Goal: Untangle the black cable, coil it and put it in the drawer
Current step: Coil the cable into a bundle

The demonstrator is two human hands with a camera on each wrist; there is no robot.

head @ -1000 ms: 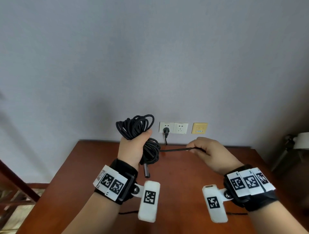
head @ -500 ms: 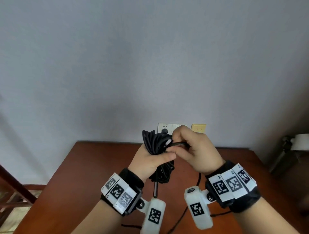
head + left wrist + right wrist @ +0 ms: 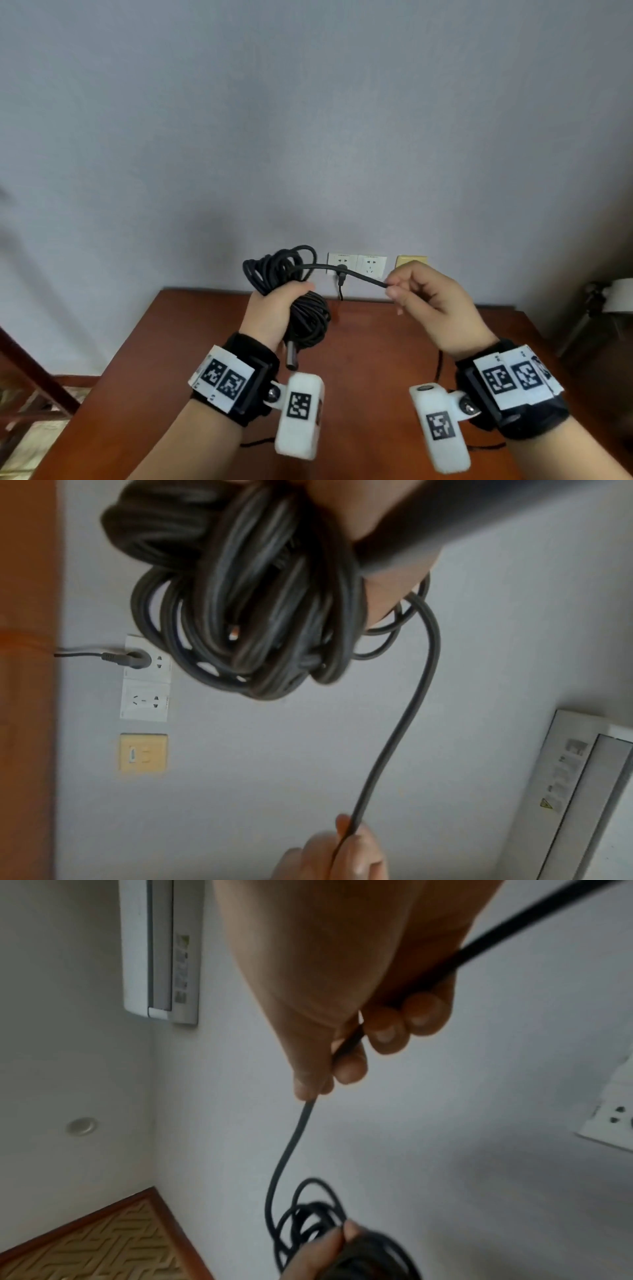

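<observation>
My left hand [image 3: 277, 308] grips the middle of a coiled bundle of black cable [image 3: 308, 322], held above the brown table [image 3: 376, 349]. Loops stick out above the fist and hang below it, and a plug end [image 3: 292, 356] dangles underneath. A loose strand [image 3: 356, 274] runs from the top of the bundle to my right hand [image 3: 428, 301], which pinches it between thumb and fingers. The left wrist view shows the coil [image 3: 246, 610] close up and the strand [image 3: 404, 718] leading to the right hand [image 3: 335, 853]. In the right wrist view the strand [image 3: 291, 1145] drops to the coil [image 3: 315, 1223]. No drawer is in view.
White wall sockets [image 3: 356, 265] with another black plug [image 3: 340, 279] and a yellow plate [image 3: 411, 262] sit on the wall behind the table. A wall air conditioner [image 3: 161, 950] hangs high up. Thin cables [image 3: 438, 363] lie on the table near my wrists. A dark wooden rail [image 3: 30, 370] stands at left.
Half a second ago my right hand was at the coil beside the left hand. It has since moved right and away, drawing a strand out taut. The left hand moved slightly left.
</observation>
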